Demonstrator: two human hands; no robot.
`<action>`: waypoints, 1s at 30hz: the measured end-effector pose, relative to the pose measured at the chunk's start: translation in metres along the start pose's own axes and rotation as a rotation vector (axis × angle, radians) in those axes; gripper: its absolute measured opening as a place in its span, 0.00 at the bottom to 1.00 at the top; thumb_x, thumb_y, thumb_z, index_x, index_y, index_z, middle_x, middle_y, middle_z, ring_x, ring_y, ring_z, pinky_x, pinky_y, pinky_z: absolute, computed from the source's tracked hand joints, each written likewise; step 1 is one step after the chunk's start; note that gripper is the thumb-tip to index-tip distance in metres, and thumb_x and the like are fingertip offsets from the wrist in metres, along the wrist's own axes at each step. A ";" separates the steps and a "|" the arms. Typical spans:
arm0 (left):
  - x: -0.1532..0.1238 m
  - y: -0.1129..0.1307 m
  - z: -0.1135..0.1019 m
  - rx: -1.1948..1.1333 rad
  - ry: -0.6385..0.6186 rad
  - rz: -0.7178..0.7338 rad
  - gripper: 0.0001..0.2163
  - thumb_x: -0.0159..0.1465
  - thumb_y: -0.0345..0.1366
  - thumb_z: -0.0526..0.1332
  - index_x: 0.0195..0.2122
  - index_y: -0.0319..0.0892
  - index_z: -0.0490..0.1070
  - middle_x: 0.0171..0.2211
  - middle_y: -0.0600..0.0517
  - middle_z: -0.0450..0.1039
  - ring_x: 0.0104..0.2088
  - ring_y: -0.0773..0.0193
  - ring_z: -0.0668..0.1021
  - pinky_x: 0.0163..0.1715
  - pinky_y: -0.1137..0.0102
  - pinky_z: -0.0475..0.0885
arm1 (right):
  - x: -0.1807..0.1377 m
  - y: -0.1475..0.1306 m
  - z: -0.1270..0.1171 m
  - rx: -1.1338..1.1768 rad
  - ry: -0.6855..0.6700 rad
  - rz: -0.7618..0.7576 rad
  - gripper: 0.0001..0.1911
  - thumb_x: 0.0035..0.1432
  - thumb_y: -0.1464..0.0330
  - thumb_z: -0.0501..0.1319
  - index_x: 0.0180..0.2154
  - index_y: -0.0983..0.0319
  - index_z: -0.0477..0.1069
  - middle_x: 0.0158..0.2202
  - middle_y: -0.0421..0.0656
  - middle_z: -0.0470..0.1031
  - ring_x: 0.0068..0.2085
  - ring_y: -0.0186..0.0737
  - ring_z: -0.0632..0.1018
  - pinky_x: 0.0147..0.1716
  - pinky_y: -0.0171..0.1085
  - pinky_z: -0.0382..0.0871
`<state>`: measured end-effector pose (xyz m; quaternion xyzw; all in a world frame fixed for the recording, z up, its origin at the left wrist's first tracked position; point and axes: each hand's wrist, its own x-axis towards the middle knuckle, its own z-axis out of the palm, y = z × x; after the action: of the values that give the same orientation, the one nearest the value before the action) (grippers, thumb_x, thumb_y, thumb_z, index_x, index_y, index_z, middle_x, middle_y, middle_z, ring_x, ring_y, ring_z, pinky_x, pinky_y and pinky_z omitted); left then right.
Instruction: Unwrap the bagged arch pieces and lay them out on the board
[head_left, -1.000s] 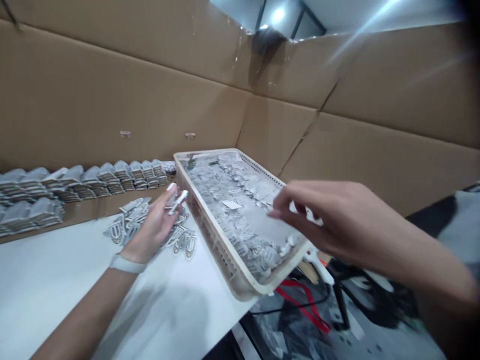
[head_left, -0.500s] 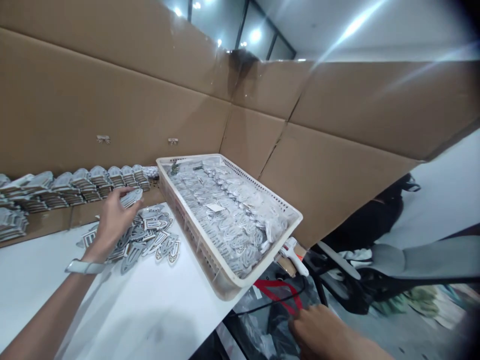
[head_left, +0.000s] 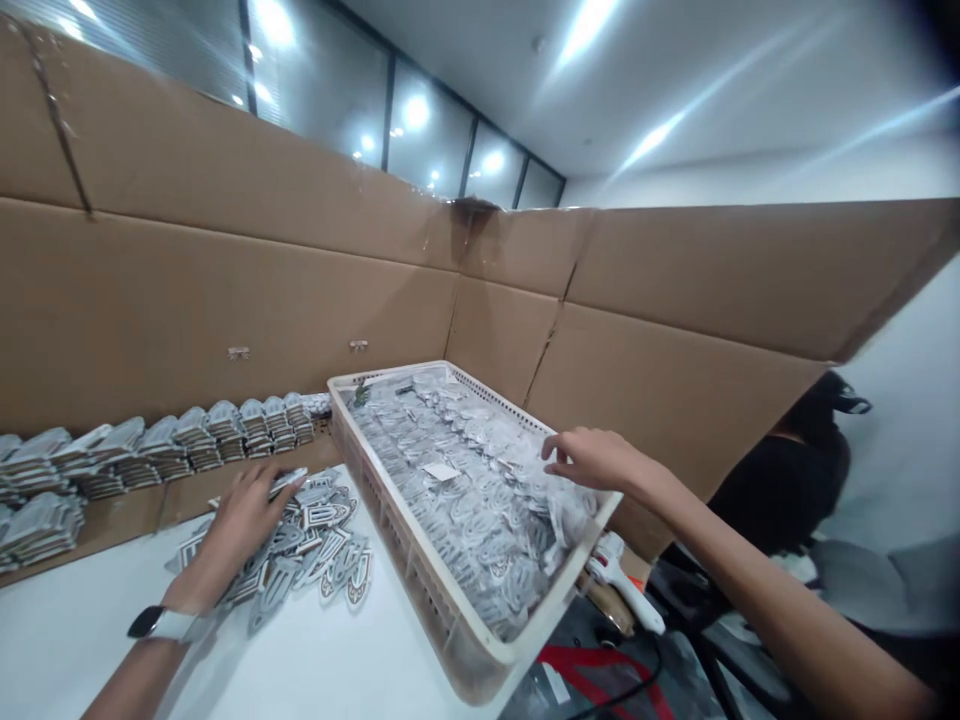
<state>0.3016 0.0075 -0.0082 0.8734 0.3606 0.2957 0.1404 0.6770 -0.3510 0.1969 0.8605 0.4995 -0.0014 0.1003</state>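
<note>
A cream plastic basket [head_left: 480, 655] stands at the right end of the white table [head_left: 315, 665], heaped with small silver pieces in clear bags. My right hand [head_left: 592, 460] reaches over the basket's far right side, fingers curled and touching the bagged pieces. My left hand [head_left: 244, 520], with a watch on the wrist, rests on a loose pile of flat silver pieces [head_left: 322, 535] on the table and has one piece [head_left: 289, 482] under its fingertips.
Rows of stacked silver pieces [head_left: 150, 455] line a cardboard ledge at the back left. Tall cardboard walls [head_left: 637, 330] enclose the table. A white tool [head_left: 626, 590], red straps and dark cables lie below the table's right edge.
My right hand has come up from below the table's edge and onto the basket's contents. My left hand has lowered onto the loose pile. The view has tilted upward.
</note>
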 end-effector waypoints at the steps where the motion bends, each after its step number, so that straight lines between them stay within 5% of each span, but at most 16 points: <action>1: 0.000 0.002 -0.002 -0.007 -0.016 -0.018 0.27 0.68 0.58 0.51 0.49 0.40 0.77 0.51 0.36 0.80 0.55 0.36 0.77 0.60 0.47 0.68 | 0.019 -0.001 0.002 0.005 0.012 -0.006 0.13 0.65 0.62 0.64 0.49 0.55 0.83 0.46 0.47 0.86 0.46 0.51 0.83 0.39 0.40 0.68; 9: -0.002 0.012 -0.009 -0.010 0.017 -0.100 0.27 0.65 0.59 0.55 0.49 0.42 0.79 0.53 0.39 0.80 0.57 0.37 0.76 0.63 0.46 0.67 | 0.186 -0.058 0.002 0.085 0.255 -0.024 0.18 0.69 0.68 0.57 0.54 0.56 0.81 0.56 0.50 0.82 0.55 0.50 0.81 0.47 0.39 0.69; 17: -0.001 0.010 -0.025 -0.111 0.205 -0.097 0.22 0.69 0.57 0.57 0.50 0.46 0.77 0.52 0.43 0.79 0.57 0.42 0.76 0.61 0.46 0.69 | 0.322 -0.130 0.024 0.125 0.291 -0.033 0.20 0.69 0.72 0.58 0.58 0.72 0.77 0.57 0.63 0.79 0.57 0.51 0.80 0.53 0.39 0.69; 23: -0.001 0.024 -0.039 -0.171 0.236 -0.175 0.19 0.69 0.56 0.58 0.48 0.48 0.78 0.51 0.44 0.80 0.56 0.42 0.77 0.59 0.47 0.70 | 0.344 -0.140 0.030 0.134 0.326 -0.048 0.18 0.68 0.76 0.56 0.52 0.75 0.81 0.53 0.67 0.80 0.57 0.53 0.80 0.53 0.39 0.68; 30: -0.006 0.083 -0.039 -0.395 0.167 -0.108 0.13 0.69 0.51 0.62 0.44 0.51 0.80 0.48 0.45 0.81 0.54 0.43 0.77 0.58 0.50 0.69 | 0.289 -0.129 -0.014 0.218 0.485 -0.161 0.21 0.73 0.59 0.56 0.55 0.59 0.82 0.57 0.52 0.81 0.57 0.48 0.79 0.51 0.37 0.68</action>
<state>0.3202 -0.0536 0.0580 0.7809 0.3524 0.4238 0.2939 0.7096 -0.0379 0.1584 0.7990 0.5725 0.1428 -0.1158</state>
